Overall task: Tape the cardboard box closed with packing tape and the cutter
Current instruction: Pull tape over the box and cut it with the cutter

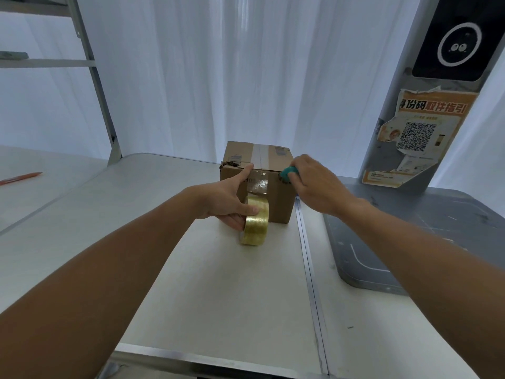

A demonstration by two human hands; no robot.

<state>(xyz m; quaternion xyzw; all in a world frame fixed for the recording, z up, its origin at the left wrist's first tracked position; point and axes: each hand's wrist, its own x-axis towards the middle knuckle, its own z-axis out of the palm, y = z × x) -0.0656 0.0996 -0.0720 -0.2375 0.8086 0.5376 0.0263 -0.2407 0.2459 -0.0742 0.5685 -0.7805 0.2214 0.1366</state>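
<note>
My left hand [229, 199] reaches forward, thumb and fingers closed around the tape roll [255, 221], index finger extended onto the box [258, 181] front. The box stands mid-table [218, 283], flaps shut. My right hand [314, 181] is fisted over a teal cutter [288, 173] at the box's right top edge; its blade is hidden.
</note>
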